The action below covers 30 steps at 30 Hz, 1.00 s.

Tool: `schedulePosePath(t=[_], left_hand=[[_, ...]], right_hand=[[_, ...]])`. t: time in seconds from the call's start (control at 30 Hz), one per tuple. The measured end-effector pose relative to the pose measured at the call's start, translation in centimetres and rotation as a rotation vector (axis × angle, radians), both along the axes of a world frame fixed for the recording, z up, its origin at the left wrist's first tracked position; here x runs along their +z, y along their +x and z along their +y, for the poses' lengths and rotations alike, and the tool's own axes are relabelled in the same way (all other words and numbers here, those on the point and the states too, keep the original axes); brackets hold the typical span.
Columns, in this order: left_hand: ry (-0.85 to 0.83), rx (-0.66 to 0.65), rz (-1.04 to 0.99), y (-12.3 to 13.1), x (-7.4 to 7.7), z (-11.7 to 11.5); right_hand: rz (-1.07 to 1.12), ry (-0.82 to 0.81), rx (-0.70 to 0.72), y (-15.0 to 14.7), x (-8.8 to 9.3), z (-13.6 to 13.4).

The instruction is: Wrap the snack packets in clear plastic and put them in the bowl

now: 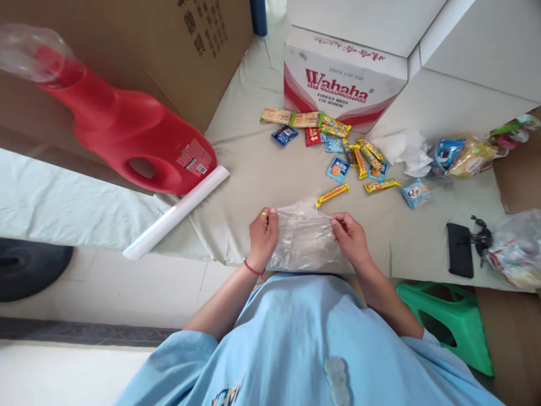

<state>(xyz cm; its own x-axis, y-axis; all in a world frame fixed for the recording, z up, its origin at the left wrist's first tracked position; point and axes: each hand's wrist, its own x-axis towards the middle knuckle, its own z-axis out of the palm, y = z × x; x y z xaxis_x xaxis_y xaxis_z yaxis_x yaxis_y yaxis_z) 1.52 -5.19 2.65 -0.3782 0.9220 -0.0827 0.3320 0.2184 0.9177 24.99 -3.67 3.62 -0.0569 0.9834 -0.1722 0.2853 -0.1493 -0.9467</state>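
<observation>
A clear plastic bag point(302, 242) is stretched between my two hands at the table's front edge. My left hand point(264, 234) pinches its left upper corner, with a ring on a finger and a red string at the wrist. Gripping the opposite corner is my right hand point(350, 235), fingers closed on the film. Just beyond the bag lies a yellow-wrapped snack bar point(333, 194). Farther back are more yellow bars point(381, 185), blue snack packets point(337, 169), a red packet point(313, 136) and two beige-wrapped bars point(291, 117).
On the left are a red jug point(139, 129), a white roll point(177, 214) and a brown carton point(177, 56). A Wahaha box point(338, 84) stands behind the snacks. Rightward lie crumpled tissue point(406, 149), bagged snacks point(465, 155), a phone point(460, 251) and keys point(482, 237). A green stool point(456, 321) sits below.
</observation>
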Motion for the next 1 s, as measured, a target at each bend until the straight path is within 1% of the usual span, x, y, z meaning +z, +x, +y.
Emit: schedulePosePath(t=[0.07,0.1,0.13,0.2,0.3,0.37,0.43,0.53,0.6,0.63,0.7,0.77,0.83,0.9,0.97,1.0], left_hand=[[-0.02,0.034,-0.063,-0.5,-0.4,0.1],[-0.033,0.044,-0.102,-0.7,-0.6,0.1],[-0.042,0.051,-0.139,-0.8,-0.7,0.0],[-0.041,0.055,-0.196,-0.7,-0.9,-0.1],[-0.029,0.014,-0.255,-0.1,-0.8,-0.4],[-0.028,-0.038,-0.288,0.5,-0.7,-0.6],[-0.027,-0.098,-0.314,1.1,-0.5,-1.1],[-0.023,-0.191,-0.324,1.4,-0.5,-2.0],[-0.02,-0.22,-0.305,1.3,-0.5,-2.6],[-0.016,-0.211,-0.296,1.1,-0.5,-2.9],[-0.002,-0.131,-0.297,0.5,-0.7,-3.1],[0.005,-0.006,-0.313,-0.3,-1.0,-2.9],[-0.019,0.079,-0.305,-1.0,-1.4,-2.6],[-0.07,0.095,-0.253,-1.7,-1.7,-2.2],[-0.095,0.068,-0.148,-2.4,-2.0,-1.8],[-0.08,0.037,-0.081,-2.7,-2.1,-1.6]], right_hand=[[-0.005,-0.036,-0.033,1.5,-0.4,-0.1],[-0.016,-0.052,-0.025,2.2,-0.6,-0.2],[-0.035,-0.06,0.004,2.8,-0.8,-0.2],[-0.099,-0.031,0.11,3.5,-1.1,-0.2],[-0.25,0.129,0.277,3.2,-1.1,0.3],[-0.354,0.251,0.344,2.2,-1.1,1.1],[-0.402,0.326,0.372,0.8,-1.1,2.0],[-0.368,0.346,0.319,-1.1,-1.3,3.3],[-0.321,0.342,0.258,-1.9,-1.5,4.0],[-0.287,0.328,0.221,-2.1,-1.6,4.3],[-0.181,0.241,0.117,-2.1,-1.8,4.7],[-0.047,0.086,-0.009,-1.9,-1.9,4.9],[0.045,-0.046,-0.091,-1.6,-1.9,4.8],[0.069,-0.085,-0.114,-1.4,-1.7,4.5],[0.052,-0.063,-0.094,-1.4,-1.5,4.1],[0.036,-0.048,-0.074,-1.4,-1.3,3.9]])
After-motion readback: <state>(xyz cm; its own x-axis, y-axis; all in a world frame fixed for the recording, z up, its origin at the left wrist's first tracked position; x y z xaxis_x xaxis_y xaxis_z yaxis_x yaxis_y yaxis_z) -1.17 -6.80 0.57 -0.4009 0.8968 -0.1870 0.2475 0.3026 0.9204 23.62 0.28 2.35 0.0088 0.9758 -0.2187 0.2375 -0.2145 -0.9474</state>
